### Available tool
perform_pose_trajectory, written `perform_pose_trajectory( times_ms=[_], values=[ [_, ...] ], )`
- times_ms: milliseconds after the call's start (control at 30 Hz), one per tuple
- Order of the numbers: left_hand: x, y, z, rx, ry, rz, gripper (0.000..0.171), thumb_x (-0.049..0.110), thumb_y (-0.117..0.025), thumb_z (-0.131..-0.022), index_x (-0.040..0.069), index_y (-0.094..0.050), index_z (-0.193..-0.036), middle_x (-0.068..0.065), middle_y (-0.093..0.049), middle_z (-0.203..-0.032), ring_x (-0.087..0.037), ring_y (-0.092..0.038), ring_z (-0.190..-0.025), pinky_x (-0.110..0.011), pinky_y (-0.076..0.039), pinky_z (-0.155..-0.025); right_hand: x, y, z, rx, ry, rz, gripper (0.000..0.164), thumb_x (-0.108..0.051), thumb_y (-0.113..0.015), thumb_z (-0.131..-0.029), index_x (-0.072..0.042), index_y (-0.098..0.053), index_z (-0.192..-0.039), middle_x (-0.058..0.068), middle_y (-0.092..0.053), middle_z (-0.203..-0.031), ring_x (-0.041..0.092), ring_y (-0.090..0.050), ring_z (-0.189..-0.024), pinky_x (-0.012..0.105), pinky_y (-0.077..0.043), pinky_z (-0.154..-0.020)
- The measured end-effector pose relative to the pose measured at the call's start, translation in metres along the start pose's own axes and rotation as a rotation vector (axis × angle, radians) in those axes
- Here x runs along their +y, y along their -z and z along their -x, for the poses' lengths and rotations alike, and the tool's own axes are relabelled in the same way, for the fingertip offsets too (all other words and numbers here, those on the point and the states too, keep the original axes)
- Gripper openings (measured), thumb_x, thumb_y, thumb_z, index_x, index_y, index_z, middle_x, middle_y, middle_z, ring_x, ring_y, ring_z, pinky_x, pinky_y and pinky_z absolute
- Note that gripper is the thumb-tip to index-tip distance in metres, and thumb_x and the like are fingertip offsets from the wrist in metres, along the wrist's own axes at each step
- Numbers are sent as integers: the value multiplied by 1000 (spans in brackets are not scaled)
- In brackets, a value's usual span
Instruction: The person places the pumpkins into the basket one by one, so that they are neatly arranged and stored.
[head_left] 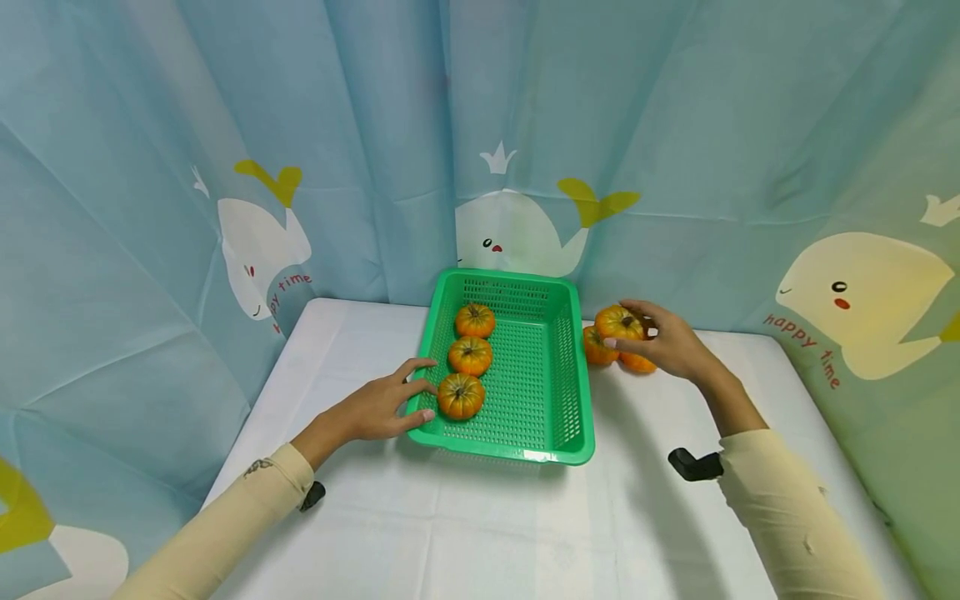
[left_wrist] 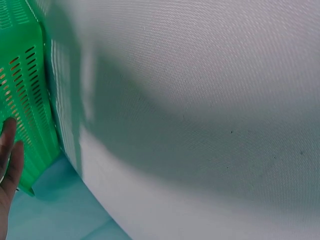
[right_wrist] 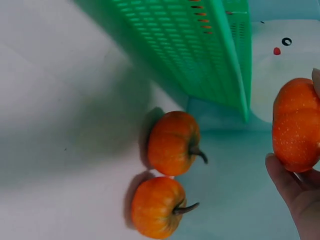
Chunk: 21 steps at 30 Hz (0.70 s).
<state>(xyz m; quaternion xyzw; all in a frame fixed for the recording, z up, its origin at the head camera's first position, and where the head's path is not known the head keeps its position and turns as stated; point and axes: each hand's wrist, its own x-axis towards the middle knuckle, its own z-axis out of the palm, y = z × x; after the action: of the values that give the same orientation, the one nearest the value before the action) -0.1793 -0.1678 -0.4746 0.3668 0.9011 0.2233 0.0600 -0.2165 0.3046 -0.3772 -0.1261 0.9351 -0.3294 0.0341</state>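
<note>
Plainly, the held pumpkin (right_wrist: 295, 126) looks orange, ribbed and pale-speckled.

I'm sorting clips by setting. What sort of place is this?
Probably a small makeshift booth, perhaps for filming tabletop work. A blue whale-print curtain hangs behind and on both sides of a white table, which bears just a green basket and small pumpkins.
</note>
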Motion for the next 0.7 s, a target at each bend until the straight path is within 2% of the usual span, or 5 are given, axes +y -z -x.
perform_pose_trajectory(
  times_ms=[233,433,700],
  values=[
    [1,-1,0,7,5,0,46,54,-51,-101,22,-61,-132,2,-25,-162,-14,-67,-94,-37,-54,-82,-11,-3,-11,-46,52,4,72,-37,-75,-91,-5,-45,-149,24,-52,-143,44,-52,-123,61,-43,-100],
    [3,0,1,9,7,8,45,52,-52,-102,21,-61,-132,1,-25,-162,-16,-67,-96,-38,-54,-84,-18,-7,-22,-72,41,19,74,-41,-75,-90,-7,-45,-149,21,-51,-145,42,-51,-125,61,-42,-103],
    [3,0,1,18,-1,9,44,51,-52,-102,21,-61,-132,1,-26,-162,-14,-67,-94,-37,-55,-83,-25,-13,-33,-105,26,-28,79,-45,-74,-90,-7,-40,-151,21,-49,-144,42,-48,-128,60,-41,-104]
  ],
)
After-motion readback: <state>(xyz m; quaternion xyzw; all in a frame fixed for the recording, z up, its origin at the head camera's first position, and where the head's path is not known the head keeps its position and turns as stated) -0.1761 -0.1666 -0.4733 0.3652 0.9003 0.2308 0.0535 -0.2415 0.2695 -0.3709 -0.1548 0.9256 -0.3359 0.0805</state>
